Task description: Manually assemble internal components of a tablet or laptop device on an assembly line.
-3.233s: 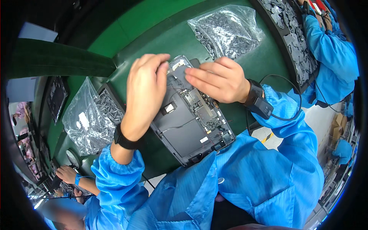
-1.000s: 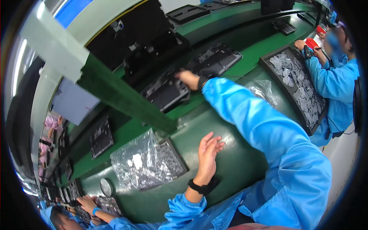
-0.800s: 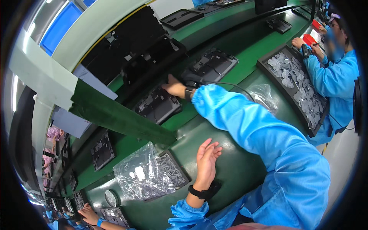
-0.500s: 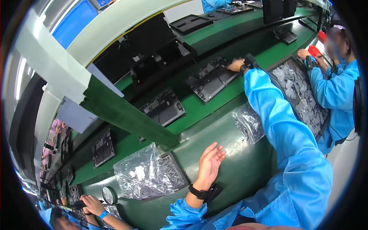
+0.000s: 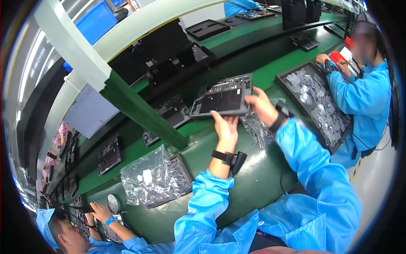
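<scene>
My hands hold an opened laptop base tilted above the bench, its circuit board and dark battery area showing. My left hand grips its near edge, thumb at the rim and fingers partly hidden under it. On its right edge my right hand is closed, thumb on top. Beneath my right hand lies a clear plastic bag of small dark parts. Another laptop base rests on the green conveyor just left of the held one, partly behind a green-wrapped post.
A green-wrapped post rises left of my hands. A clear bag overlaps a tray of small parts. At right stands a black tray of grey pieces, beside a co-worker. Another co-worker sits lower left.
The laptop base has been lifted off the conveyor and drawn nearer. My right hand has come back with it, and my left hand, empty before, has moved up to grip its near edge.
</scene>
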Motion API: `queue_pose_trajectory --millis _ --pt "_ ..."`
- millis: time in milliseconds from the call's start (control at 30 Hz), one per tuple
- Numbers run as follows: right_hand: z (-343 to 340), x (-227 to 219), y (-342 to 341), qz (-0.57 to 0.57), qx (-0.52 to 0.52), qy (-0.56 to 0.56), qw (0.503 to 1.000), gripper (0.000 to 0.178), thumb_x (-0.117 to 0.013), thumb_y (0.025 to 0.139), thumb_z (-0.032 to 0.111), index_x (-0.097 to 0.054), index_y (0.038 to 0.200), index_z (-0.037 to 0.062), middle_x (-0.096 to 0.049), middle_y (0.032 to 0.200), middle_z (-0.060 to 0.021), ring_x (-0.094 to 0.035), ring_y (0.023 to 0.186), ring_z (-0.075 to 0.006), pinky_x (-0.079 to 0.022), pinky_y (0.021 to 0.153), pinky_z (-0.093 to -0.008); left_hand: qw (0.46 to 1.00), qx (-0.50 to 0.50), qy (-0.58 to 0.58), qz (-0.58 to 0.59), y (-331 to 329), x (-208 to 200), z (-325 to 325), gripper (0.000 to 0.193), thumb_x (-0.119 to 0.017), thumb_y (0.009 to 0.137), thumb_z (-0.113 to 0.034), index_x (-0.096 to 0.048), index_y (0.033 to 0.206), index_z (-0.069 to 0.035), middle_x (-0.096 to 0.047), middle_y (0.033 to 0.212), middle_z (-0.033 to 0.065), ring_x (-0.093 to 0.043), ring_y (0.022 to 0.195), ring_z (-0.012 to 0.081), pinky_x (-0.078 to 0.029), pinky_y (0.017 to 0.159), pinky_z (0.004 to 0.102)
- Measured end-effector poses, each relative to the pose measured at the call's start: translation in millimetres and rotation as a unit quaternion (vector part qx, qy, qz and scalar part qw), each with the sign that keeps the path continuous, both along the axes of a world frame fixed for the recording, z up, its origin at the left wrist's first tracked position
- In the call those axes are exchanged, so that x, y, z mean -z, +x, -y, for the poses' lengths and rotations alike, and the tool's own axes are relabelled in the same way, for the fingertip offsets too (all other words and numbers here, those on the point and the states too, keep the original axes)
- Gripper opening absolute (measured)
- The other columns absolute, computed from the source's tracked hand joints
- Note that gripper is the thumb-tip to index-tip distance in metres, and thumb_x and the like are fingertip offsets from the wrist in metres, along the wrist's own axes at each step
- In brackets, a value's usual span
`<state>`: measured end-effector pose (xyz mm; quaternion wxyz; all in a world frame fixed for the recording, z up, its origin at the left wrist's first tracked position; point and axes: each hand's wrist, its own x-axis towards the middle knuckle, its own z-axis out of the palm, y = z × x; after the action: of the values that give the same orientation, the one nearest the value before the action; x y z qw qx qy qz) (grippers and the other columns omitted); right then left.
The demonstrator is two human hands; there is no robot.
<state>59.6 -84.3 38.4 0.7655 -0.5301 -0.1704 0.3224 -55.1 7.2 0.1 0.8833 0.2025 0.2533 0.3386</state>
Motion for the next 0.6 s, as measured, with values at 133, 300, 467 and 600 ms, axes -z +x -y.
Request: queue_pose_trajectory --millis 133,300,467,600 --pt "77 19 -103 -0.012 0.05 0.087 0.995 0.071 -0.065 0.088 0.008 -0.025 0.147 0.0015 -0.058 0.117 -0.0093 -0.057 0.102 -0.0168 -0.049 0.089 -0.0333 0.996 -0.052 0.07 -0.025 -34 15 14 0.062 -0.034 0.102 -0.052 -0.043 0.138 -0.002 -0.052 0.137 0.0109 -0.051 0.124 0.026 -0.04 0.107 0.0426" --pt "160 45 -91 0.049 0.183 0.058 0.98 0.037 -0.057 0.092 0.009 -0.051 0.128 0.0028 -0.056 0.128 -0.0088 -0.055 0.107 -0.0163 -0.045 0.091 -0.0305 0.97 0.003 0.132 -0.203 -127 -22 55 0.066 -0.032 0.102 -0.053 -0.044 0.137 0.001 -0.055 0.132 0.0126 -0.056 0.117 0.0238 -0.046 0.101 0.0362" --pt "152 18 -70 0.274 -0.028 -0.029 0.961 0.021 -0.06 0.091 0.007 -0.062 0.111 0.0021 -0.068 0.106 -0.0061 -0.063 0.094 -0.0151 -0.049 0.083 -0.0275 0.946 0.092 0.154 -0.269 -213 8 88 0.063 -0.032 0.103 -0.05 -0.044 0.134 0.003 -0.056 0.129 0.0138 -0.057 0.115 0.0236 -0.047 0.099 0.0364" --pt "107 0 -80 0.576 -0.109 -0.118 0.801 0.024 -0.065 0.082 0.007 -0.067 0.105 0.0019 -0.068 0.104 -0.0089 -0.063 0.091 -0.018 -0.048 0.082 -0.0301 0.936 0.084 0.147 -0.309 -241 18 112 0.057 -0.031 0.105 -0.045 -0.046 0.132 0.003 -0.056 0.127 0.014 -0.057 0.114 0.0228 -0.046 0.099 0.0355"
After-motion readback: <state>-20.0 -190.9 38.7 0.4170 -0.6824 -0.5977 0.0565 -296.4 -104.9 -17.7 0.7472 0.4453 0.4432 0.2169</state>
